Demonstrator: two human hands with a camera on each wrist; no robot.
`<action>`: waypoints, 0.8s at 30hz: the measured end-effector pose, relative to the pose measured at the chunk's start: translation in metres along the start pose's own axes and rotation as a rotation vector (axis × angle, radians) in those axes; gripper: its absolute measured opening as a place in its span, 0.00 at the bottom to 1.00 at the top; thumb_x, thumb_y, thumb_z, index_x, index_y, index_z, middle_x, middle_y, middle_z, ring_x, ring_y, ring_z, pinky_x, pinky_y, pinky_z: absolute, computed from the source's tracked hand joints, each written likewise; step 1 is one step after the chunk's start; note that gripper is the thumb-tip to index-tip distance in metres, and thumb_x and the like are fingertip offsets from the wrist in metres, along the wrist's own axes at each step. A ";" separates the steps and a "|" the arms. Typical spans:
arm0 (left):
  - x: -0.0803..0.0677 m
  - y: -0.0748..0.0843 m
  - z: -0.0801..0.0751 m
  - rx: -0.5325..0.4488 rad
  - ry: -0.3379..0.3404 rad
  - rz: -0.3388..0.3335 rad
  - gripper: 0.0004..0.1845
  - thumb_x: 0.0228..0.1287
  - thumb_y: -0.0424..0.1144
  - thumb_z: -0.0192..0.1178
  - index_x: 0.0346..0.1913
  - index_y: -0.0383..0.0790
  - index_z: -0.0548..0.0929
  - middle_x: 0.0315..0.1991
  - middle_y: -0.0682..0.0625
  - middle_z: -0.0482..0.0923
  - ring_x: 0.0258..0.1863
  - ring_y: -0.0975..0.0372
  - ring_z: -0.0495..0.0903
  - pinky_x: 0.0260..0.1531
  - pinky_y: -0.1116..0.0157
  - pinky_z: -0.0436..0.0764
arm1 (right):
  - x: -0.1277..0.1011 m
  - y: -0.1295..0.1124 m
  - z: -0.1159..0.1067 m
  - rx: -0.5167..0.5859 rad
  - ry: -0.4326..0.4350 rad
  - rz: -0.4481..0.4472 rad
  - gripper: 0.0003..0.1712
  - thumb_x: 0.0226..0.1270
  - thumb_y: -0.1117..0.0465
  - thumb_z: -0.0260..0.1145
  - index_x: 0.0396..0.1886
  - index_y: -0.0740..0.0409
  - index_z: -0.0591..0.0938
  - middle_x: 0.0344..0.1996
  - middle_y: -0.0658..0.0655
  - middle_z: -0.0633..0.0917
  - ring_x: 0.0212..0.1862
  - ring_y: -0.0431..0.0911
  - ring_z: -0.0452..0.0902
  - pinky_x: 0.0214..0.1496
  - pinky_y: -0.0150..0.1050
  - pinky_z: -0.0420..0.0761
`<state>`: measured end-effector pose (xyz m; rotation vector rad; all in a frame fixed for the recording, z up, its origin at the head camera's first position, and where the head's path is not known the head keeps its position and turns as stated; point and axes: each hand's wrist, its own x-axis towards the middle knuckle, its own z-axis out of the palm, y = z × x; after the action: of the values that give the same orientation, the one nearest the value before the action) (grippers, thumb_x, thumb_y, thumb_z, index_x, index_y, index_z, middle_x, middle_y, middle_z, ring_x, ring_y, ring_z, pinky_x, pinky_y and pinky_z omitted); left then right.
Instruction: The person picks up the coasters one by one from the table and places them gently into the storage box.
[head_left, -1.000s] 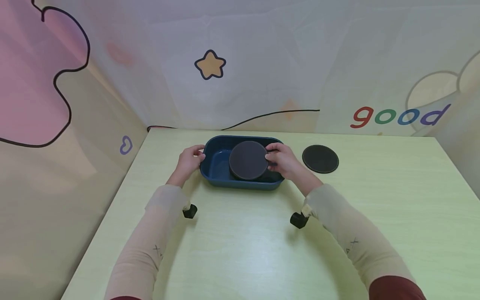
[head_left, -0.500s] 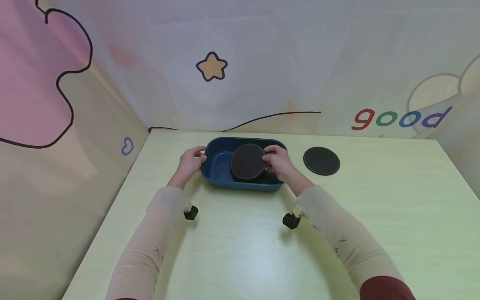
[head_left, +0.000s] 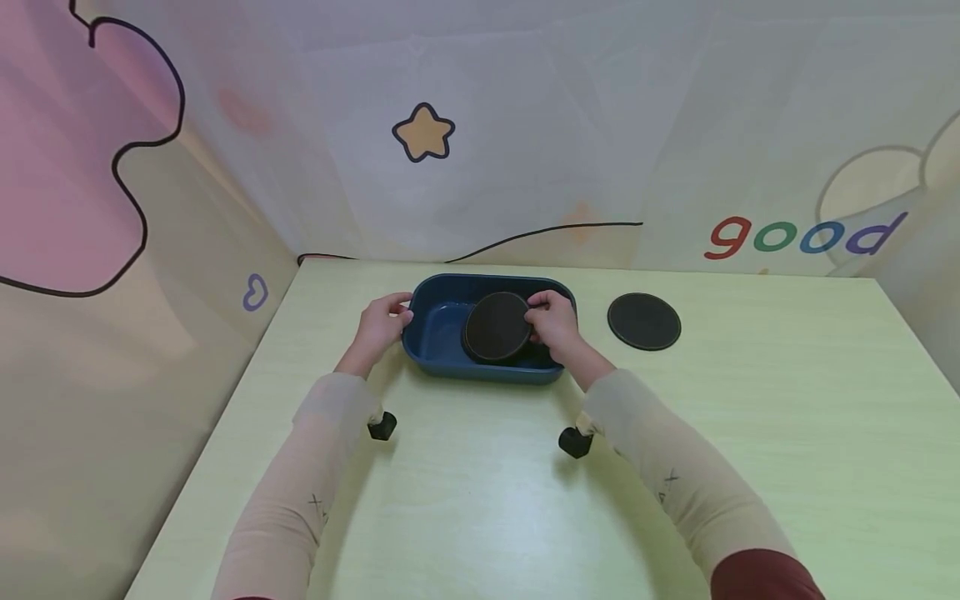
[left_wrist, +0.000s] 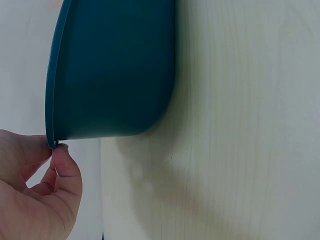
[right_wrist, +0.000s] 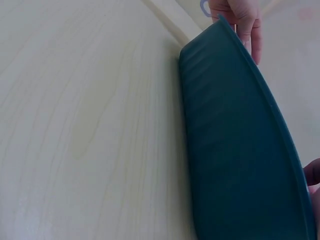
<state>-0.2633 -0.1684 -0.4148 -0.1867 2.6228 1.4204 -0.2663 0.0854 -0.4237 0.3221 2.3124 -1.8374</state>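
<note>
A dark blue rectangular tub [head_left: 438,354] stands on the pale green table [head_left: 480,500] near the back. My left hand [head_left: 381,323] grips the tub's left rim [left_wrist: 52,142] between thumb and fingers. My right hand [head_left: 551,321] pinches a dark round disc [head_left: 497,327] by its right edge and holds it tilted inside the tub's right half. The tub's outer wall [right_wrist: 235,150] fills the right wrist view, with the left hand's fingers [right_wrist: 242,20] at its far end. A second dark disc [head_left: 643,321] lies flat on the table to the tub's right.
Printed fabric walls close the table in at the back and left, with a star and the word "good" on them. Small black wrist camera mounts [head_left: 381,426] [head_left: 574,442] hang under both forearms.
My right hand has lowered the disc deeper into the tub and shifted slightly left. The left hand stays on the rim.
</note>
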 end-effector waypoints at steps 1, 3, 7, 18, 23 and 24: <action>0.000 0.000 0.000 0.000 0.001 -0.001 0.21 0.63 0.32 0.49 0.60 0.41 0.68 0.44 0.42 0.70 0.36 0.58 0.71 0.36 0.66 0.80 | 0.000 0.000 0.001 -0.027 0.009 -0.002 0.14 0.58 0.70 0.54 0.45 0.65 0.71 0.28 0.54 0.71 0.18 0.40 0.66 0.18 0.28 0.72; 0.000 0.000 0.000 0.000 -0.002 -0.004 0.21 0.64 0.32 0.49 0.60 0.41 0.68 0.45 0.42 0.70 0.36 0.58 0.71 0.36 0.66 0.80 | 0.001 0.000 0.002 -0.083 0.026 -0.005 0.14 0.58 0.70 0.54 0.45 0.64 0.71 0.29 0.55 0.72 0.19 0.41 0.67 0.19 0.28 0.72; 0.001 0.000 0.000 0.005 -0.007 -0.011 0.21 0.64 0.32 0.48 0.60 0.42 0.68 0.45 0.41 0.70 0.37 0.57 0.71 0.38 0.64 0.79 | 0.002 0.000 0.004 -0.174 0.044 0.007 0.13 0.58 0.69 0.55 0.45 0.63 0.72 0.32 0.57 0.73 0.22 0.42 0.69 0.19 0.27 0.72; 0.000 0.000 0.000 0.004 0.005 0.020 0.20 0.64 0.32 0.49 0.59 0.40 0.69 0.44 0.41 0.71 0.35 0.58 0.72 0.35 0.66 0.80 | 0.002 0.001 0.005 -0.335 0.050 -0.017 0.17 0.56 0.69 0.58 0.47 0.62 0.70 0.38 0.59 0.73 0.33 0.48 0.69 0.31 0.32 0.73; 0.000 -0.001 -0.001 0.001 0.004 0.017 0.20 0.64 0.32 0.48 0.59 0.40 0.69 0.45 0.41 0.71 0.36 0.58 0.71 0.35 0.67 0.80 | -0.002 -0.001 0.003 -0.386 0.042 -0.070 0.16 0.55 0.69 0.58 0.45 0.62 0.71 0.39 0.59 0.73 0.41 0.50 0.67 0.39 0.37 0.70; 0.000 -0.001 -0.001 -0.001 0.004 0.016 0.20 0.64 0.32 0.48 0.59 0.40 0.69 0.45 0.41 0.71 0.36 0.58 0.71 0.35 0.67 0.80 | -0.003 -0.002 0.002 -0.389 0.038 -0.080 0.16 0.54 0.69 0.58 0.45 0.62 0.71 0.39 0.59 0.73 0.41 0.50 0.67 0.39 0.37 0.71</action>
<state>-0.2631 -0.1694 -0.4149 -0.1691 2.6332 1.4274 -0.2642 0.0828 -0.4211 0.2115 2.6706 -1.3743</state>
